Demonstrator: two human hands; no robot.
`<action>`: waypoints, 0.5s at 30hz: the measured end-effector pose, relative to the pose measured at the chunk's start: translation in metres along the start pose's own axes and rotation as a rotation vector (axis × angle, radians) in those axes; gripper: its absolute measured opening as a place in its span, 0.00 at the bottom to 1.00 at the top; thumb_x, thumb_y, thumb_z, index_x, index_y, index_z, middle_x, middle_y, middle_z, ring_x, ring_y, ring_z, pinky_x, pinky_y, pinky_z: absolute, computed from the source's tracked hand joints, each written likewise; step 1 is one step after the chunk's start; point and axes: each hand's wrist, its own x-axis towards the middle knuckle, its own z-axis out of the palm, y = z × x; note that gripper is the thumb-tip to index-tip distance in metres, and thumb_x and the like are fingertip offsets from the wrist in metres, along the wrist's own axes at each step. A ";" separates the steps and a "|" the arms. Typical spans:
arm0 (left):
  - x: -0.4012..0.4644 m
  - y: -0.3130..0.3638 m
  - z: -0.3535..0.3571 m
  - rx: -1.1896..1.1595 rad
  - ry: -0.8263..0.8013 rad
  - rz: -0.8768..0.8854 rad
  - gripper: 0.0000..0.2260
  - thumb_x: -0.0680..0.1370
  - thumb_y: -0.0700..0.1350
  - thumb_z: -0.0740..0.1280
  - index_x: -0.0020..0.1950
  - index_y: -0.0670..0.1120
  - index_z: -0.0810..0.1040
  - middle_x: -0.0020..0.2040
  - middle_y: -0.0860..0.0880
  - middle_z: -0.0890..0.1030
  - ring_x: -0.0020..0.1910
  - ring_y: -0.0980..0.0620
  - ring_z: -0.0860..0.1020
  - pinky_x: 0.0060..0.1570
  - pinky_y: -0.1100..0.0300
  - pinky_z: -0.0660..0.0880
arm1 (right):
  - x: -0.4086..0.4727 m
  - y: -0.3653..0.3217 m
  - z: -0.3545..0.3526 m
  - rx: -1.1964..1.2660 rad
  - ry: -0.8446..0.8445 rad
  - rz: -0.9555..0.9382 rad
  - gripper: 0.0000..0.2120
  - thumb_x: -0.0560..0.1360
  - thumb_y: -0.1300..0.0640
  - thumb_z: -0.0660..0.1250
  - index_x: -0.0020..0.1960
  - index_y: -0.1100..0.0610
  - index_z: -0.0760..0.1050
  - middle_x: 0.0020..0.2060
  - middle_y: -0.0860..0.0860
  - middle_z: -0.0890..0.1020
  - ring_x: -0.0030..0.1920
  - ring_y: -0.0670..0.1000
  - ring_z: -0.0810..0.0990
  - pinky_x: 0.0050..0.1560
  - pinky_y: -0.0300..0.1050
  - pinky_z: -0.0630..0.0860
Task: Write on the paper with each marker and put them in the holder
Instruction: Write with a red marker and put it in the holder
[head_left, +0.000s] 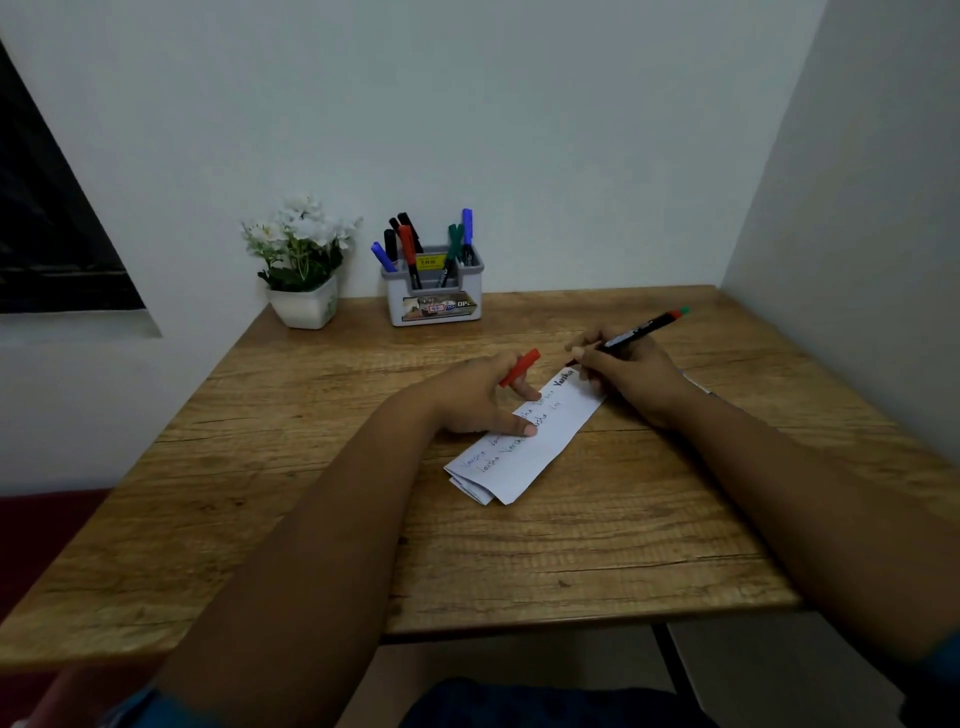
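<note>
**Red marker at the paper, cap in the other hand**

The right hand (631, 376) has its grip clamped on a black-barrelled marker (636, 332), fingers pinched low on the barrel near the tip. The tip sits at the far end of the paper (524, 447), right by a bold dark word written there. The marker's tail slants up and away to the right, ending in a red band with a green end.

The left hand (475, 397) has its grip closed on a red cap (520, 368), held between the fingers and pointing up and to the right. Two fingertips (529, 430) of the same hand press down on the paper's near-left edge, pinning it to the bench (322, 415).

The paper is a folded white strip lying diagonally on the wooden bench, its near end toward the person and its far end under the right hand. Faint handwritten lines run along it in two rows.

At the back of the bench, against the wall, stands a grey holder (435, 293) with several markers upright in it: blue, black, red and green. Just left of it is a white pot of white flowers (301, 260). Holder and pot stand well apart from the paper.
</note>
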 end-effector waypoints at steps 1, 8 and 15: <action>0.000 0.000 0.001 -0.002 0.021 0.006 0.30 0.71 0.55 0.75 0.68 0.52 0.66 0.56 0.65 0.77 0.41 0.58 0.74 0.39 0.62 0.68 | 0.000 0.000 -0.002 -0.027 -0.044 -0.004 0.04 0.76 0.58 0.70 0.47 0.58 0.81 0.34 0.49 0.82 0.34 0.43 0.79 0.37 0.34 0.75; 0.001 0.000 0.005 -0.045 0.010 0.011 0.31 0.72 0.53 0.74 0.70 0.50 0.64 0.64 0.62 0.76 0.61 0.55 0.73 0.59 0.55 0.72 | 0.000 0.002 0.001 -0.033 -0.109 0.019 0.05 0.76 0.58 0.70 0.45 0.60 0.82 0.31 0.50 0.84 0.32 0.44 0.81 0.36 0.35 0.76; 0.002 0.000 0.003 -0.040 -0.014 0.003 0.34 0.73 0.54 0.73 0.73 0.50 0.61 0.65 0.62 0.74 0.62 0.55 0.71 0.64 0.50 0.71 | 0.002 0.004 -0.006 -0.126 -0.182 -0.042 0.07 0.70 0.67 0.72 0.42 0.56 0.84 0.42 0.48 0.86 0.46 0.43 0.83 0.46 0.34 0.78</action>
